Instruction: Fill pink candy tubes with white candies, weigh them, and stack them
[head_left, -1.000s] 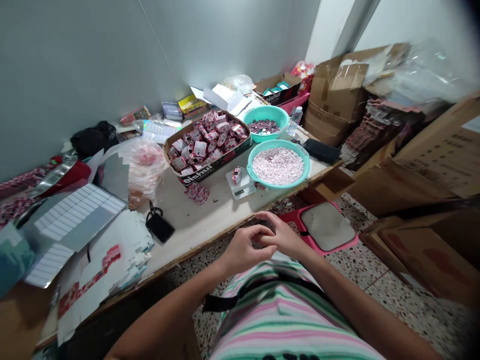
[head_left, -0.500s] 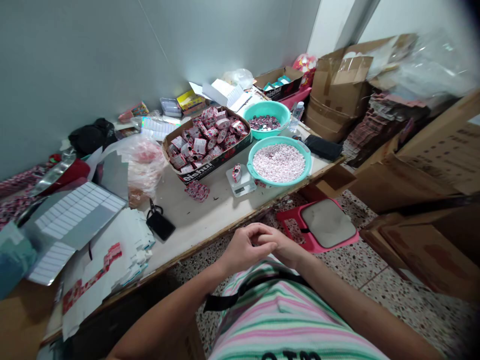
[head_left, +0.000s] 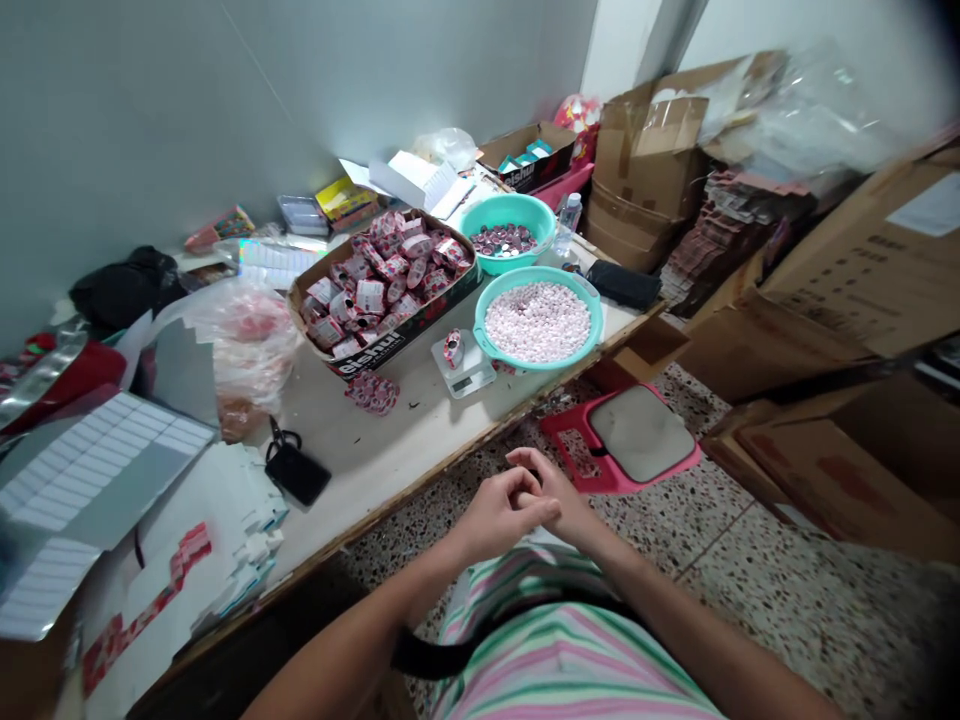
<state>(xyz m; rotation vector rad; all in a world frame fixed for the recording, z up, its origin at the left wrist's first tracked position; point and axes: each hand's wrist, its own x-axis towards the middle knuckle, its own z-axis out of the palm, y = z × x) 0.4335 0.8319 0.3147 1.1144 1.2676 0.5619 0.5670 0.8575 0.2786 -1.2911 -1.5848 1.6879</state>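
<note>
Though nr tbl edge (head_left: 450, 459), hands (head_left: 501, 514) (head_left: 574, 511) together

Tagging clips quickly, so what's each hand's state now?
Left hand: fingers curled against the right hand; no held object visible, grip cannot be told.
Right hand: fingers bent, partly covered; grip cannot be told.

workshop, cluttered worktable (head_left: 409, 440), teal basins (head_left: 546, 363) of small pieces (head_left: 536, 322), digital scale (head_left: 471, 382), piled cardboard cartons (head_left: 817, 300)
</note>
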